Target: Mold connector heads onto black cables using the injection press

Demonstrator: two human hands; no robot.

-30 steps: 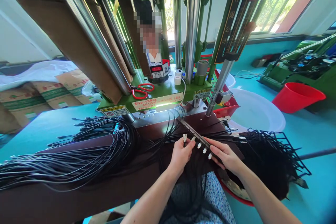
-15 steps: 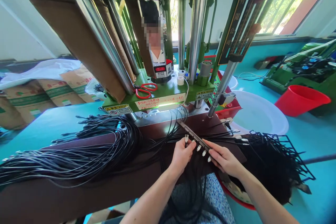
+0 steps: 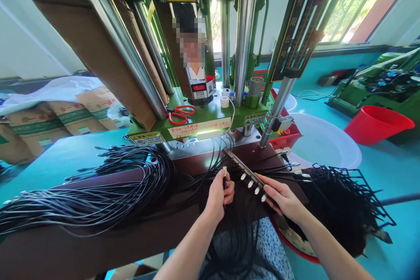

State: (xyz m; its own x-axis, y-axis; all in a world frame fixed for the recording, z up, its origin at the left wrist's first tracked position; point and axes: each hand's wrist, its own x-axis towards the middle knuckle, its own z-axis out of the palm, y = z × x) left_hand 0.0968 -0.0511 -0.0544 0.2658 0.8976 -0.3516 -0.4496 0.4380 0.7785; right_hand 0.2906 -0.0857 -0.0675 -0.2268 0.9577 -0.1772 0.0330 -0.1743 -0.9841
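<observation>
A dark brown board (image 3: 75, 247) lies across a teal-topped desk (image 3: 55, 157). Over the board runs a long, loosely fanned bundle of thin black cables (image 3: 131, 192), its small-tipped ends spreading left across the board and out onto the teal surface.

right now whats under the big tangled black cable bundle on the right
A red plastic basin lies under the tangled black cable bundle; only its rim and a pale inner strip show. The cables hide the rest, including its bottom.
</observation>
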